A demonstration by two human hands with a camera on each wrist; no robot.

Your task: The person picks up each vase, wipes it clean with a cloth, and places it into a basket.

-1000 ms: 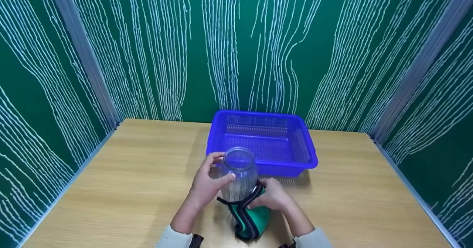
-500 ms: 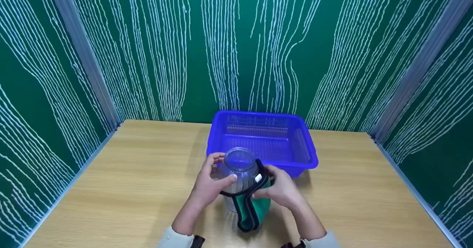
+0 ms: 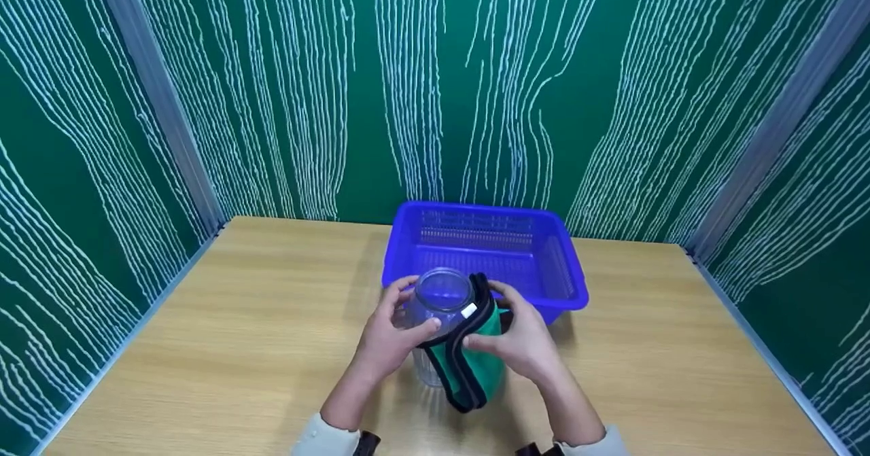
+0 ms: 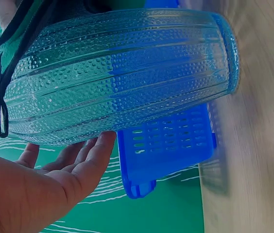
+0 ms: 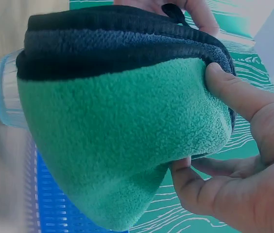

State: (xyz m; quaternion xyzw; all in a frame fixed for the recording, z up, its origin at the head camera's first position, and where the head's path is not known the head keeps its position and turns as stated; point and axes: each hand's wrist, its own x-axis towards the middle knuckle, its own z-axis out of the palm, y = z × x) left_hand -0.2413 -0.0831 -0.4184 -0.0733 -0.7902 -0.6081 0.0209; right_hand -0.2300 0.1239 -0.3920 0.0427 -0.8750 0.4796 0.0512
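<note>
A clear glass jar point(image 3: 442, 293) with ribbed, dimpled sides point(image 4: 122, 73) stands upright, its base at the wooden tabletop. My left hand point(image 3: 386, 339) holds it near the top, thumb in front and fingers curving round the far left side. With my right hand point(image 3: 527, 339) I pinch a green cloth point(image 3: 488, 357) with dark edging against the jar's right side. In the right wrist view the fuzzy cloth point(image 5: 112, 111) hangs between thumb and fingers and covers most of the jar. A white tag point(image 3: 469, 310) shows near its upper edge; a black loop point(image 4: 0, 111) dangles by my left thumb.
Behind the jar sits a blue plastic basket point(image 3: 578, 293) with slotted walls, close to the hands. The wooden table point(image 3: 285, 306) reaches back to green panels point(image 3: 448, 102) with white wavy lines. Metal posts point(image 3: 160, 102) stand at the corners.
My right hand has drawn the cloth upward along the jar, so its edge has risen to near the rim and its lower end has lifted. My left hand keeps its hold.
</note>
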